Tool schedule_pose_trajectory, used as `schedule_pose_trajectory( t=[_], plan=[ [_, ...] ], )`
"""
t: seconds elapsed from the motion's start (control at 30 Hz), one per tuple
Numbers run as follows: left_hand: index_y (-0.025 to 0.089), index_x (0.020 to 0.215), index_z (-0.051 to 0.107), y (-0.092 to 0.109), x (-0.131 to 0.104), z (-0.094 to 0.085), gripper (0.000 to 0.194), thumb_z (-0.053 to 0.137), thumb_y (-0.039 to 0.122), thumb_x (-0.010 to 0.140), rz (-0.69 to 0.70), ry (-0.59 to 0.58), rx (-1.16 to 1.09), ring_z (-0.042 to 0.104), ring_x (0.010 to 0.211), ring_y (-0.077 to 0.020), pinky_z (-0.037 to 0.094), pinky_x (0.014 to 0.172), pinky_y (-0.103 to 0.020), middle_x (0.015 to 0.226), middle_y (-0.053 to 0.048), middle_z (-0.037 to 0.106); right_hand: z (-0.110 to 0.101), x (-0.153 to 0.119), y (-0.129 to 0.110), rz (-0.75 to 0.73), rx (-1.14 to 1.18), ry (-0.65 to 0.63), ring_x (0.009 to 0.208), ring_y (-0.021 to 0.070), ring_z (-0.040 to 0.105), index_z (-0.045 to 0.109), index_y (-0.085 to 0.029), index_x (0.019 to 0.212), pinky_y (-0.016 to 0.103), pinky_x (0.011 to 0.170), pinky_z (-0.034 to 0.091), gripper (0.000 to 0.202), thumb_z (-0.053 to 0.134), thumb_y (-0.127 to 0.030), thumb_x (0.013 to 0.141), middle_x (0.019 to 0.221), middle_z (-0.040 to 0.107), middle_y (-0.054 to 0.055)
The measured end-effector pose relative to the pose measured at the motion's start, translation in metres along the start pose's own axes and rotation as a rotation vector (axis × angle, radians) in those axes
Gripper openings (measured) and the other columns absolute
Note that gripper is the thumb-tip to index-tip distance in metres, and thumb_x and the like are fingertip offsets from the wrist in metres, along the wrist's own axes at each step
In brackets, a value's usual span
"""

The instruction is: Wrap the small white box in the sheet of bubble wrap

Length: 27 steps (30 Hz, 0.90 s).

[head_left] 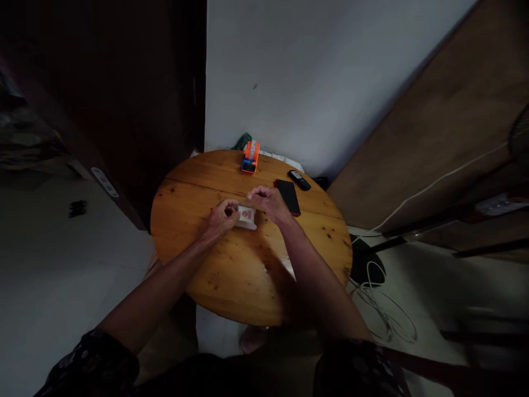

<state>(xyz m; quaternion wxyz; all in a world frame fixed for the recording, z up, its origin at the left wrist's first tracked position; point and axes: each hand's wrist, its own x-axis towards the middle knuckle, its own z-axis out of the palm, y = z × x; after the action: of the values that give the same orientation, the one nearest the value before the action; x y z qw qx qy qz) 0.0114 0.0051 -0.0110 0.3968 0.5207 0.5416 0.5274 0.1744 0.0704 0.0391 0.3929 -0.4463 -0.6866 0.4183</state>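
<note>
A small white box with reddish print (pixel 247 214) lies on the round wooden table (pixel 231 275). My left hand (pixel 224 219) is at the box's left side, with thumb and fingers curled together against its edge. Just above and to the right of the box is my right hand (pixel 268 202), its thumb and fingertips pinched together. Whatever may be between those fingertips is too small to make out.
Near the table's far edge stands an orange and blue tape dispenser (pixel 250 157). A black notebook-like item with red edges (pixel 288 196) and a dark remote control or phone (pixel 300 180) lie right of it. White cable (pixel 384 309) coils on the floor.
</note>
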Motion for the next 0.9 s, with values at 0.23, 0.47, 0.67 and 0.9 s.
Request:
schedule_pose_trajectory(
  t=[0.23, 0.47, 0.67, 0.9],
  plan=[
    [0.019, 0.103, 0.067, -0.003, 0.001, 0.002, 0.029, 0.063, 0.016, 0.074, 0.059, 0.007, 0.012, 0.055, 0.066, -0.0126, 0.045, 0.067, -0.024, 0.069, 0.004, 0.058, 0.007, -0.034, -0.007, -0.111, -0.142, 0.009, 0.063, 0.0156, 0.060, 0.069, -0.021, 0.071, 0.028, 0.065, 0.046, 0.016, 0.063, -0.034, 0.078, 0.065, 0.067, 0.000],
    [0.019, 0.105, 0.068, -0.003, -0.001, 0.000, 0.027, 0.063, 0.020, 0.078, 0.119, -0.033, 0.018, 0.053, 0.069, -0.0133, 0.045, 0.068, -0.024, 0.072, 0.002, 0.056, 0.008, -0.051, -0.004, -0.352, -0.436, 0.009, 0.086, 0.0220, 0.068, 0.076, -0.025, 0.079, 0.037, 0.087, 0.046, 0.016, 0.063, -0.028, 0.089, 0.088, 0.078, 0.002],
    [0.019, 0.102, 0.073, -0.005, -0.003, -0.001, 0.026, 0.061, 0.016, 0.079, 0.236, -0.002, 0.118, 0.059, 0.093, -0.0184, 0.052, 0.086, -0.030, 0.101, -0.006, 0.060, 0.008, -0.059, -0.001, -0.403, -0.649, 0.000, 0.098, 0.0237, 0.063, 0.078, -0.027, 0.087, 0.042, 0.093, 0.038, 0.014, 0.065, -0.024, 0.091, 0.104, 0.078, 0.002],
    [0.020, 0.098, 0.074, -0.010, -0.001, -0.002, 0.024, 0.055, 0.016, 0.083, 0.322, -0.027, 0.230, 0.057, 0.114, -0.0215, 0.052, 0.097, -0.034, 0.111, -0.008, 0.059, 0.003, -0.067, -0.014, -0.396, -0.655, -0.080, 0.105, 0.0232, 0.065, 0.079, -0.026, 0.095, 0.043, 0.097, 0.038, 0.013, 0.067, -0.023, 0.091, 0.111, 0.078, 0.002]
  ],
)
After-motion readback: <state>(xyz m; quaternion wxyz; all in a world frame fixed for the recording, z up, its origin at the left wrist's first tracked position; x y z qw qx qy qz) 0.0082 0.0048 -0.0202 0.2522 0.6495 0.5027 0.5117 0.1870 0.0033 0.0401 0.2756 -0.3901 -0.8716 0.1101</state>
